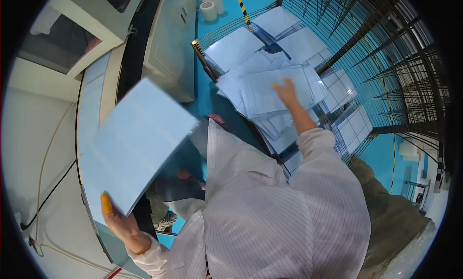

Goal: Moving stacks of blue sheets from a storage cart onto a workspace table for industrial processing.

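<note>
My left hand point(120, 221) grips the lower corner of a pale blue-white flat sheet stack point(140, 139), its thumb in a yellow finger cot lying on top. The stack is tilted over the machine's bed at the left; how many sheets it holds I cannot tell. My right hand point(286, 92) is over a loose pile of similar sheets point(260, 93) in the wire cage, its thumb and fingers apart, with a yellow cot on one digit. Whether it touches the top sheet is not clear.
A wire mesh cage point(333, 18) surrounds the pile and several neater sheet stacks point(304, 45). At the left stands a cream machine point(169, 52) with a windowed cover. White rolls point(208, 11) stand on the blue floor point(229, 9). A dark olive cover point(386, 221) lies at the right.
</note>
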A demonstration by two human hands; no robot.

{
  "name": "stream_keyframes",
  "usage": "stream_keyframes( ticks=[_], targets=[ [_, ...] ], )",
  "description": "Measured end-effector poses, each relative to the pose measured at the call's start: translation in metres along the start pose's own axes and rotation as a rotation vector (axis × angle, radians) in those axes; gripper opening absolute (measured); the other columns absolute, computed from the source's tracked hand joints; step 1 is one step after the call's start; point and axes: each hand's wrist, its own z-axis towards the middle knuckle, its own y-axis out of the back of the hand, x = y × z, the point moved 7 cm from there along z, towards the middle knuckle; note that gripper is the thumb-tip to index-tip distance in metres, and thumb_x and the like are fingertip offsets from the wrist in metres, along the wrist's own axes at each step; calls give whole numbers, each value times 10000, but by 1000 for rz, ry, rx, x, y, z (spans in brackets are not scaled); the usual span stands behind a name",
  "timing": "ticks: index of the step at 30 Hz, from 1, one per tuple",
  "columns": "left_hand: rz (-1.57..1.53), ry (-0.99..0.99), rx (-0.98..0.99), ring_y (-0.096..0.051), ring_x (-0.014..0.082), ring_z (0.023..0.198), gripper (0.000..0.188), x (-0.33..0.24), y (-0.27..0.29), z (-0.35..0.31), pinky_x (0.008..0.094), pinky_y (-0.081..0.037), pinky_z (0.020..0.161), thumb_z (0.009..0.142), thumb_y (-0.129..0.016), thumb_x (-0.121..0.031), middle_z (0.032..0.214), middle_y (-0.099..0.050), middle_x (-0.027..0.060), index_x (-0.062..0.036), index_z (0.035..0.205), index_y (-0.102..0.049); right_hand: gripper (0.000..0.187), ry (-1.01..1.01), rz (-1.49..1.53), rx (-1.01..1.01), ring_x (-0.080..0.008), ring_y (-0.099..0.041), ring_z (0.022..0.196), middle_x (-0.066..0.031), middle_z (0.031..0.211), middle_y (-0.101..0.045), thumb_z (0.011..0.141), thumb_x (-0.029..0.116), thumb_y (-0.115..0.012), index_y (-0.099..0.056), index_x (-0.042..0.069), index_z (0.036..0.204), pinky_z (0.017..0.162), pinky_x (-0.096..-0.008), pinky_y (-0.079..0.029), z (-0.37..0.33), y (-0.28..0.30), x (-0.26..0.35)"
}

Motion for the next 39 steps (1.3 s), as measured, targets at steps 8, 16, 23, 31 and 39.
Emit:
stream_keyframes(
  ticks=[8,16,23,31,39],
  targets=[
    [76,-181,-365,-531,265,1051,354,-46,80,-22,374,-461,875,870,-354,-106,1155,-540,127,25,1175,-478,1091,-315,-399,367,-403,-410,1144,-283,1208,-424,537,664,-679,-351,-121,1220,966,-400,-355,27,29,-106],
    [-9,-269,-622,-499,213,1065,316,-91,170,-61,351,-397,918,902,-407,-154,1166,-524,112,13,1155,-495,1147,-279,-571,522,-341,-479,1118,-245,1162,-517,460,798,-603,-474,-106,1153,915,-375,-413,41,43,-154],
    [23,-371,-957,-557,210,899,184,-106,334,-159,385,-449,829,881,-438,-124,940,-595,75,-35,998,-549,410,-218,441,576,-206,-508,962,-92,1087,-533,817,235,-538,-537,-26,1134,820,-311,-410,-15,96,-40],
    [195,-197,-1049,-563,188,765,354,-75,383,-180,279,-468,609,793,-339,-3,869,-565,98,10,1100,-514,534,194,461,691,-337,-457,1114,-207,1235,-463,811,311,-543,-452,29,1255,921,-395,-393,-65,138,35],
    [1268,-165,-1031,-479,329,1090,646,-91,314,-133,370,-363,918,777,-631,-391,1156,-502,238,62,1200,-448,588,367,312,646,-342,-393,1169,-220,1298,-373,799,235,-550,-352,54,1323,998,-408,-343,-34,129,71]
  ],
)
